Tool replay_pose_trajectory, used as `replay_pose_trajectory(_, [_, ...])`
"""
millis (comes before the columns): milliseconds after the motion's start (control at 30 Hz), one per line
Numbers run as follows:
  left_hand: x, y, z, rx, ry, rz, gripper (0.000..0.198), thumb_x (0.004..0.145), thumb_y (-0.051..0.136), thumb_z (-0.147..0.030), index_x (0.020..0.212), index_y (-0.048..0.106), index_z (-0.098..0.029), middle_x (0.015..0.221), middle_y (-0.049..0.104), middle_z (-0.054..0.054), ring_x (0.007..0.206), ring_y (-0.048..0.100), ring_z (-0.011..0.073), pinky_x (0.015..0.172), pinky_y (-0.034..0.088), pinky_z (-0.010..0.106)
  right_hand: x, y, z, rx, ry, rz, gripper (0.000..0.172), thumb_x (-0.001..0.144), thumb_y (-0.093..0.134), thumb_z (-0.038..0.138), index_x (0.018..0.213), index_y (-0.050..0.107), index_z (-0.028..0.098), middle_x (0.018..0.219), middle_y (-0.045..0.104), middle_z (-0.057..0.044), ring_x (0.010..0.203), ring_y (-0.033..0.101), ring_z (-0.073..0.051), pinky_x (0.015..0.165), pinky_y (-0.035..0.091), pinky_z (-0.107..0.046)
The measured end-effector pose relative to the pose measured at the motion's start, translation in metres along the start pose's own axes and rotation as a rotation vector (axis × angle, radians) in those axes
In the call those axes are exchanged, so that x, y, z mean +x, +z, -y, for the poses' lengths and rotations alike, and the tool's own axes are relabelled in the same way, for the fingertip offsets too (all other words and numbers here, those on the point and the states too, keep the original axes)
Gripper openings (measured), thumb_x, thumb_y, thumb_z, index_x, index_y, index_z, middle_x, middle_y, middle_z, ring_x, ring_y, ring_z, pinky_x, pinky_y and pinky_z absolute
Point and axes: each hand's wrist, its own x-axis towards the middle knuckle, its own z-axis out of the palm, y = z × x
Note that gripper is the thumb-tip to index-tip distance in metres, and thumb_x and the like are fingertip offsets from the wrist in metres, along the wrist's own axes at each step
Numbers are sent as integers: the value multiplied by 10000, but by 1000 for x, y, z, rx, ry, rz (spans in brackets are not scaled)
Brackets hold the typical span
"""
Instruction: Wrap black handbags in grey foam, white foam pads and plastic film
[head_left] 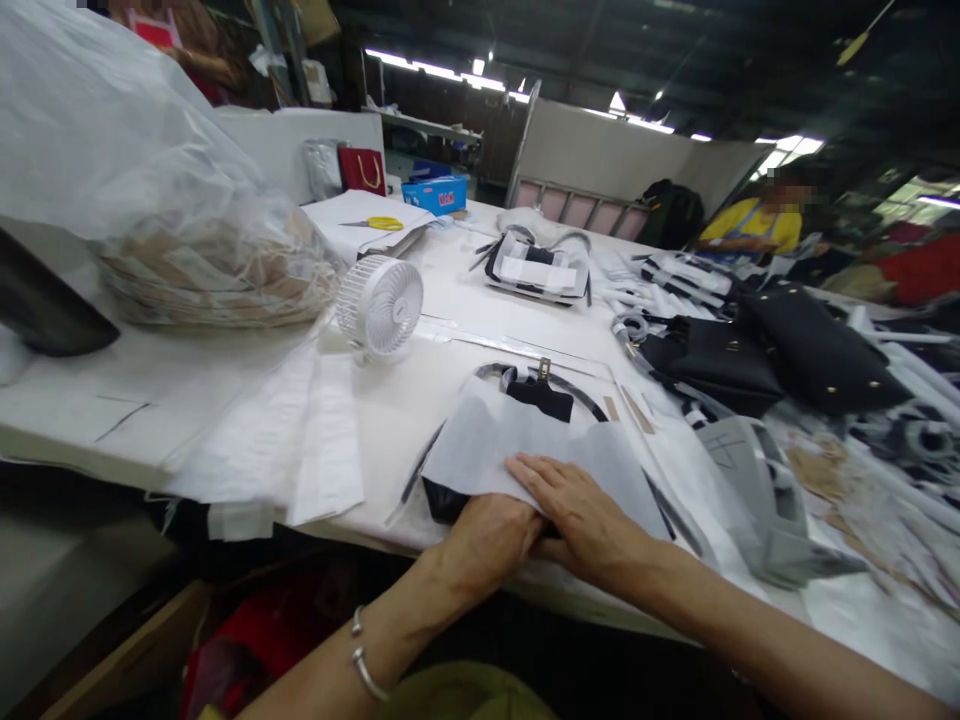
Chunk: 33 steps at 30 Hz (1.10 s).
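Note:
A black handbag (538, 397) lies on the white table (465, 300) in front of me, mostly covered by a sheet of white tissue paper (510, 440). Its handle arcs over the top. My right hand (577, 505) lies flat on the paper with fingers stretched out. My left hand (487, 540) is curled at the bag's near edge, fingers tucked under the paper and hidden. A bracelet sits on my left wrist.
A small white fan (380, 305) stands left of the bag. A clear plastic bag of brown pieces (217, 270) fills the left. Yellow scissors (384, 223), a blue box (435, 193), a wrapped bag (538, 268), black handbags (780, 355) and a person in yellow (757, 225) lie beyond.

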Motion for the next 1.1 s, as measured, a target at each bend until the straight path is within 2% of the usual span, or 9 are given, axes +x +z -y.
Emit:
replay_pose_trajectory(133, [-14,-37,-2,43,-18,39,204,970,496,-179,1076,670,-175,1001,737,71,861,697,214,777,549,330,-2,-23,-3,42,-98,48,742,860,708,433,1516,394,290,1526,453,-106,1370,437,-330,1138,335,-517])
replay_pose_trajectory(300, [-26,-53,16,193,-103,-96,140,928,624,-298,880,726,-215,825,740,47,811,686,223,815,526,356,0,-39,1,-35,-75,58,656,849,620,659,1355,595,243,1364,605,-133,1367,425,-398,1150,214,-654])
replay_pose_trajectory(433, [-32,-41,35,315,-25,-317,139,925,606,-232,991,728,-222,954,750,61,884,685,246,800,538,360,0,-27,4,-75,-37,29,803,798,651,697,1387,553,159,1510,444,-199,1443,303,-413,1162,195,-655])
replay_pose_trajectory(633, [-41,-27,37,305,121,-459,249,965,471,-110,833,670,-179,696,673,31,728,669,198,800,550,367,-4,-3,0,-114,30,-7,1031,753,745,615,1545,307,121,1594,262,-225,1470,260,-382,1194,178,-604])
replay_pose_trajectory(767, [-48,-47,24,181,70,-643,102,899,598,-64,891,630,-160,831,660,52,895,671,198,865,561,348,-6,10,-8,-91,-2,-72,1015,735,762,604,1542,323,172,1602,282,-182,1471,263,-371,1199,172,-592])
replay_pose_trajectory(833, [-45,-64,11,171,99,-744,195,848,658,-35,996,625,-157,963,661,77,1051,648,224,928,552,375,-6,15,-11,-75,-22,-84,1028,723,768,608,1543,320,181,1598,294,-180,1472,259,-371,1198,166,-595])
replay_pose_trajectory(900, [-36,-76,0,252,179,-692,311,852,683,-90,1144,606,-162,1140,657,115,1225,575,276,1043,489,469,-7,17,-12,-67,-34,-94,1017,727,769,596,1540,325,177,1597,293,-188,1474,253,-372,1196,161,-599])
replay_pose_trajectory(967, [-23,-75,-5,347,207,-457,381,913,647,-227,1277,556,-159,1283,632,142,1308,520,298,1121,406,522,-7,16,-13,-48,-43,-92,1000,743,759,586,1539,325,164,1599,283,-194,1478,246,-368,1197,158,-598])
replay_pose_trajectory(1100, [-8,-43,7,414,101,-45,535,983,499,-465,1374,482,-100,1341,613,175,1234,598,271,1080,451,442,-7,-4,-19,65,-65,13,1068,737,714,676,1536,316,90,1585,291,-222,1471,264,-372,1203,167,-581])
